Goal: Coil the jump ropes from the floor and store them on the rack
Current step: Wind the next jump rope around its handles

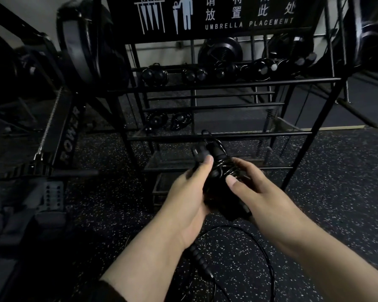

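Both hands hold a coiled black jump rope (217, 171) in front of the rack (227, 83).

Rope bundle sits between the two hands, near centre, just this side of the rack's low front bars. Left hand (188, 192) wraps the bundle from the left, fingers curled behind it, thumb lying up along its near side with the tip at the top of the coil. Right hand (255, 188) grips from the right, thumb pressed across the cord wraps, fingers curled round the far side and mostly hidden. Handle ends poke up above the left thumb, blurred. Both forearms reach in from the near edge, palms turned toward each other. A second jump rope (200, 261) lies on the speckled floor (336, 192) below the wrists, its ribbed handle between the forearms, cord looping right. Coiled ropes (205, 74) sit on the rack's upper shelf, far side.
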